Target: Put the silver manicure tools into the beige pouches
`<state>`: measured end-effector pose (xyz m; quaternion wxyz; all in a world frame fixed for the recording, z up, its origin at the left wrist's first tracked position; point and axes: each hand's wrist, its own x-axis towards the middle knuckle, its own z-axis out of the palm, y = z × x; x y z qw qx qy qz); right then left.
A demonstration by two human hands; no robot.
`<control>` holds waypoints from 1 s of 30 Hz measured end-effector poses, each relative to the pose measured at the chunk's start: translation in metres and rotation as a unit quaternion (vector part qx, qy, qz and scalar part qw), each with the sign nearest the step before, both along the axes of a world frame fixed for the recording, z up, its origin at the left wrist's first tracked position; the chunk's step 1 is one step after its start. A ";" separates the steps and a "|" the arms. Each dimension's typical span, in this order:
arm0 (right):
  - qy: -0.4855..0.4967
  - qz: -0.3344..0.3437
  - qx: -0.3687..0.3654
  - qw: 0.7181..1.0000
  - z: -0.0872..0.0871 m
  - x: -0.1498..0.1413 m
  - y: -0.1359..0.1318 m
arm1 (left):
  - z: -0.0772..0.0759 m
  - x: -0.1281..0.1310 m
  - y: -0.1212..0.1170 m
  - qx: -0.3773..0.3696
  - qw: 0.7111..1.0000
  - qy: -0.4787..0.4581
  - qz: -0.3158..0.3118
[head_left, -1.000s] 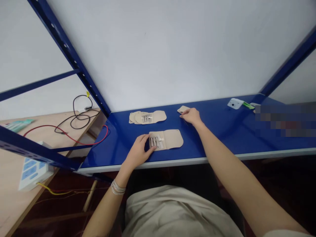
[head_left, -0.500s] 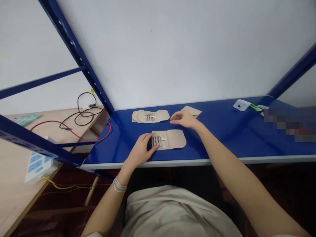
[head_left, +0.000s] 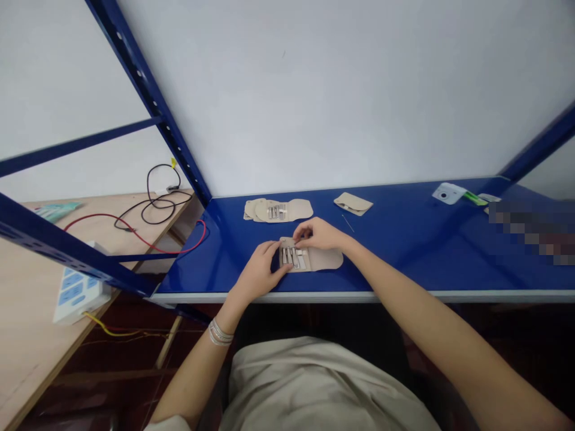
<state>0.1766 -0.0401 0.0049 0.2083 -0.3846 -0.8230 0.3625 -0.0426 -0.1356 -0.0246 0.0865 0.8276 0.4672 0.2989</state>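
Observation:
An open beige manicure case lies near the table's front edge, its metal nail tools tucked in the left half. My left hand grips the case's left side, fingers at the upper corner and thumb on the lower edge. My right hand is closed in a pinch over the top of the tool row; whatever its fingertips hold is hidden. Behind it, more open cases lie overlapped, the front one showing its tools. A folded beige case rests to the right, with a thin metal tool beside it.
A white camera-like item with a green strip lies on the blue table at the right. Blue rack posts rise at the left. Beyond them, a wooden table carries a power strip and black and red cables.
My right hand has moved left and toward me, from near the back cases onto the near case's tools. The thin metal tool now shows. My left hand keeps its hold.

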 end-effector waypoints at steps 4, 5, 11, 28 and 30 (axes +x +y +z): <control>0.005 -0.002 -0.012 1.000 -0.001 -0.002 0.001 | -0.001 -0.001 0.001 0.005 1.000 0.004 -0.001; 0.008 -0.006 -0.015 1.000 -0.001 -0.002 0.001 | -0.001 -0.001 0.001 0.006 1.000 0.004 0.000; 0.016 0.010 -0.020 1.000 -0.001 0.000 0.001 | -0.003 -0.002 0.002 0.008 1.000 0.001 -0.004; -0.009 0.010 -0.045 0.999 0.003 0.000 -0.002 | 0.000 0.000 0.000 -0.001 1.000 0.007 0.003; -0.017 0.008 -0.042 0.999 0.005 0.002 -0.002 | 0.000 0.000 0.001 -0.006 1.000 0.010 0.007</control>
